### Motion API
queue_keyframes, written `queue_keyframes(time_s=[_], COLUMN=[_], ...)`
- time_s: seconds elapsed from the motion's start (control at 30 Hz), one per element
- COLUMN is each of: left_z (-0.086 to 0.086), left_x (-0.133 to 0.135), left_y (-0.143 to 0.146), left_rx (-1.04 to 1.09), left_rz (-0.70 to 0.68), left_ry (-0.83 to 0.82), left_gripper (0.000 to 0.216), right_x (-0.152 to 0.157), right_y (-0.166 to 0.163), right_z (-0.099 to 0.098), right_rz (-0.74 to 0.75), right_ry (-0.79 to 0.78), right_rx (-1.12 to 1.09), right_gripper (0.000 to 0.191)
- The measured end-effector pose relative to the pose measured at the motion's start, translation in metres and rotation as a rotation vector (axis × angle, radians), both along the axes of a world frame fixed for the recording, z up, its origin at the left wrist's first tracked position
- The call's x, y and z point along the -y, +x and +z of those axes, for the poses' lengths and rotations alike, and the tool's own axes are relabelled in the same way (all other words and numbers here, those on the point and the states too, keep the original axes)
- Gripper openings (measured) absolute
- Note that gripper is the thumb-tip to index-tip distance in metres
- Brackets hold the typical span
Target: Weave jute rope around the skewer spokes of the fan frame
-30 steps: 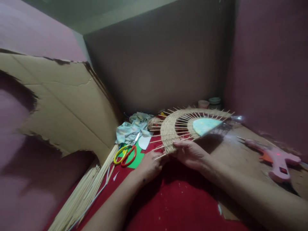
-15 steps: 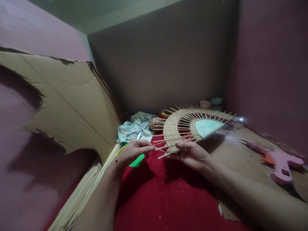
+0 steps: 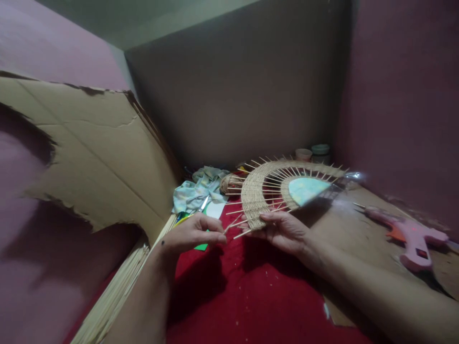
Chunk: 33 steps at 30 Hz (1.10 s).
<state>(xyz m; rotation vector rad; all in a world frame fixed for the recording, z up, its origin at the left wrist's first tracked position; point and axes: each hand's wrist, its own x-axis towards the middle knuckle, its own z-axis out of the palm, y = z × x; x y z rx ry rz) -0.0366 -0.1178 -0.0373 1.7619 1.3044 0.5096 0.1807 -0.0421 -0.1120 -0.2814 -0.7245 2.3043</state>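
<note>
A half-round woven fan (image 3: 255,193) with thin sticks spreading outward hangs in front of me, tilted. Two woven bands of twine cross its sticks, and a pale blue-green fabric piece (image 3: 307,190) covers its centre. My right hand (image 3: 285,231) grips the lower end of the outer band, thumb on top and fingers beneath. At the left of the fan, my left hand (image 3: 199,233) pinches a strand of twine (image 3: 232,224) that runs to the lowest sticks. The strand's far end is hidden at the fingertips.
A pink glue gun (image 3: 412,236) lies on a board (image 3: 344,248) at the right. Long thin sticks (image 3: 114,291) are bundled at the left beside torn cardboard (image 3: 96,157). Crumpled cloth (image 3: 197,188), a twine ball (image 3: 229,184), scissors (image 3: 203,204) and small tubs (image 3: 320,154) sit behind.
My left hand has moved slightly down and left from the stick ends, drawing the twine out from the fan. My right hand keeps its hold on the fan.
</note>
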Motion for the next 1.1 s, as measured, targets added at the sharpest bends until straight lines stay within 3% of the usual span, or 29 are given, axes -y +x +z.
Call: queue_keyframes(time_s=[0.07, 0.2, 0.33, 0.57, 0.93, 1.1], left_z=[0.001, -0.001, -0.002, -0.014, -0.012, -0.027], left_x=[-0.001, -0.004, -0.001, -0.005, -0.01, -0.019], left_y=[0.0, -0.002, -0.004, 0.002, 0.0, 0.011], left_rx=[-0.025, -0.044, 0.006, 0.225, 0.131, 0.065], left_rz=[-0.031, 0.131, 0.044, 0.253, 0.307, 0.304], left_ry=[-0.056, -0.069, -0.072, 0.184, 0.126, 0.16], left_gripper=[0.023, 0.022, 0.021, 0.021, 0.028, 0.034], right_x=[0.0, -0.001, -0.001, -0.001, 0.0, 0.0], right_y=[0.0, 0.001, 0.001, 0.0, 0.001, 0.001], right_z=[-0.002, -0.003, 0.0, -0.003, -0.002, -0.003], right_rz=[0.017, 0.039, 0.023, 0.032, 0.043, 0.056], right_ry=[0.003, 0.03, 0.034, 0.015, 0.029, 0.067], right_rx=[-0.015, -0.021, -0.006, -0.001, -0.028, -0.024], right_gripper=[0.008, 0.006, 0.006, 0.007, 0.008, 0.017])
